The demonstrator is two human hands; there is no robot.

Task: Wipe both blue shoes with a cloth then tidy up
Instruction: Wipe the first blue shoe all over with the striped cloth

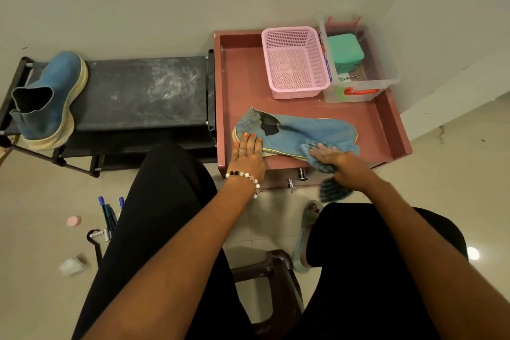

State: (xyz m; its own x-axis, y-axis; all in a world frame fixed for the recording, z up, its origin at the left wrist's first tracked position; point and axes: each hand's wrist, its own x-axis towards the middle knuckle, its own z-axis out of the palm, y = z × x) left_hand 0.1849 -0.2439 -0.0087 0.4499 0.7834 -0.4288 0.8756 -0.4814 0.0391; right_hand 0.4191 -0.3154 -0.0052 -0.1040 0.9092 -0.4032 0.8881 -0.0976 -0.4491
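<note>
One blue shoe (pixel 309 130) lies on its side on the pink cabinet top (pixel 242 85), toe to the right. My left hand (pixel 247 153) rests flat on its heel end, fingers straight. My right hand (pixel 340 164) presses a blue cloth (pixel 328 171) against the toe end near the sole; part of the cloth hangs below my wrist. The other blue shoe (pixel 49 99) stands upright at the left end of the black shoe rack (pixel 143 91).
A pink mesh basket (pixel 295 63) and a clear plastic box (pixel 358 69) with a green item stand at the back of the cabinet top. Pens (pixel 109 215), a pink lid (pixel 74 221) and a white scrap lie on the floor left of my legs. A brown stool (pixel 273 279) is beneath me.
</note>
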